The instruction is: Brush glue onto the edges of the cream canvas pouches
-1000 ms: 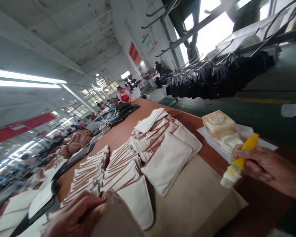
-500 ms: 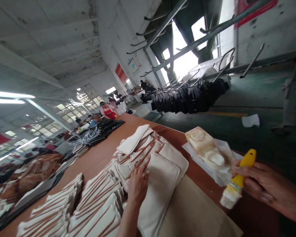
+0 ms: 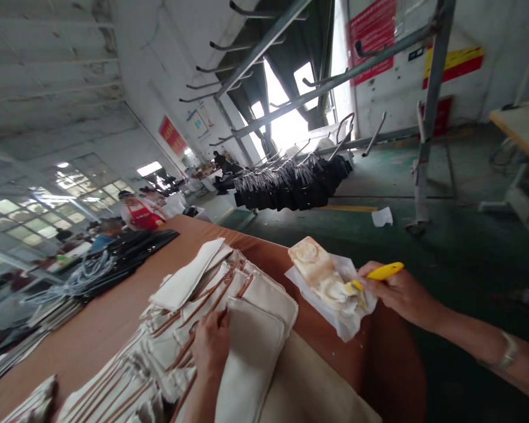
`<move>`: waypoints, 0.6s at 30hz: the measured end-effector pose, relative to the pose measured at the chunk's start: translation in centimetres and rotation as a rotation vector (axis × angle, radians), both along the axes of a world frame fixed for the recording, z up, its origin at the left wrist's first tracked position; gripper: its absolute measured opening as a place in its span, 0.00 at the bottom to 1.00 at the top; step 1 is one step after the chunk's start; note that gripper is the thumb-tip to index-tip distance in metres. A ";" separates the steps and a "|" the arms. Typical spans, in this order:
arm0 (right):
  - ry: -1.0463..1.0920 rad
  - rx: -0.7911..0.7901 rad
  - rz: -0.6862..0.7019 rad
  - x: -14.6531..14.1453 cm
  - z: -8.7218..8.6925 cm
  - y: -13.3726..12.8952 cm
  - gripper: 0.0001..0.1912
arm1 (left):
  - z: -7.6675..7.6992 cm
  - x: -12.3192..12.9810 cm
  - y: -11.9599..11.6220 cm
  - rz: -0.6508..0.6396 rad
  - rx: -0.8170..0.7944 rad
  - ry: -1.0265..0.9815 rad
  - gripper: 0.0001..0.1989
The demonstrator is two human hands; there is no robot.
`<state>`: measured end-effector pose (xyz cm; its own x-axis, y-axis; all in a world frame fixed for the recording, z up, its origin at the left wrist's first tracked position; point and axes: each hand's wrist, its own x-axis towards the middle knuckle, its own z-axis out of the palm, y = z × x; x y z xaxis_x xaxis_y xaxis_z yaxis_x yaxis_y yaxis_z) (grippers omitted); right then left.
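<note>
My right hand [image 3: 385, 288] is closed round the yellow handle of a brush [image 3: 385, 271]. The brush's bristle end is down at the near end of a cream-smeared tray [image 3: 311, 257], which sits on white paper [image 3: 346, 330] at the table's right edge. With fingers bent, my left hand [image 3: 211, 339] pinches the edge of a white padded piece [image 3: 253, 332] with its thumb and fingers. More white pieces with brown edges [image 3: 158, 343] lie overlapped in rows under and left of that hand. A tan sheet [image 3: 312, 382] lies below the front piece.
The brown table [image 3: 114, 299] carries black material and pale cords [image 3: 88, 273] at the left. Beyond it stands a metal rack with black items [image 3: 291, 185]. A person in a red apron [image 3: 143, 214] is farther back. A second table [image 3: 524, 126] is at the right.
The view has turned to the right. My right hand has brought the brush from beside the tray onto its near end. My left hand stays at the white pieces.
</note>
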<state>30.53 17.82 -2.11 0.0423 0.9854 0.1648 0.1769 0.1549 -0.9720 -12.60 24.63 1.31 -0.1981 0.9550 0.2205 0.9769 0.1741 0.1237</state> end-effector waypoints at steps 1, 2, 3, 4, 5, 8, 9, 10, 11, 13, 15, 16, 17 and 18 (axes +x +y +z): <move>-0.074 0.049 0.044 -0.3 -0.2 0.7 0.17 | 0.0 0.2 -0.4 -0.015 0.015 -0.016 0.19; -0.135 0.099 0.082 -0.7 -0.4 1.3 0.15 | 0.0 0.3 -0.9 -0.033 0.026 -0.034 0.18; -0.182 0.143 0.109 -1.1 -0.7 1.8 0.13 | 0.1 0.5 -1.3 -0.051 0.034 -0.053 0.18; -0.214 0.173 0.121 -1.4 -0.9 2.1 0.12 | 0.2 0.7 -1.7 -0.066 0.039 -0.074 0.17; -0.233 0.197 0.128 -1.7 -1.1 2.4 0.11 | 0.4 0.9 -2.2 -0.075 0.043 -0.094 0.17; -0.252 0.227 0.138 -2.1 -1.0 2.6 0.09 | 1.7 2.0 -3.8 -0.080 0.061 -0.160 0.21; -0.256 0.235 0.139 -2.0 -0.8 2.5 0.10 | 2.3 2.6 -4.5 -0.097 0.067 -0.200 0.24; -0.258 0.243 0.140 -1.9 -0.7 2.4 0.10 | 2.9 3.3 -5.2 -0.129 0.066 -0.248 0.26; -0.261 0.251 0.146 -1.7 -0.5 2.2 0.11 | 3.5 4.1 -6.0 -0.175 0.057 -0.308 0.26; -0.272 0.267 0.175 -1.4 -0.3 1.6 0.10 | 4.3 5.8 -7.4 -0.292 0.016 -0.430 0.22; -0.282 0.283 0.225 -1.1 -0.5 0.7 0.08 | 4.3 7.5 -8.8 -0.368 -0.011 -0.503 0.16; -0.288 0.296 0.255 -1.0 -0.7 0.3 0.08 | 4.0 8.1 -9.3 -0.383 -0.012 -0.527 0.14; -0.296 0.311 0.282 -0.8 -0.9 -0.1 0.08 | 3.5 8.5 -9.8 -0.381 -0.003 -0.542 0.13; -0.308 0.327 0.303 -0.6 -1.2 -0.5 0.08 | 3.0 8.8 -10.2 -0.366 0.009 -0.551 0.13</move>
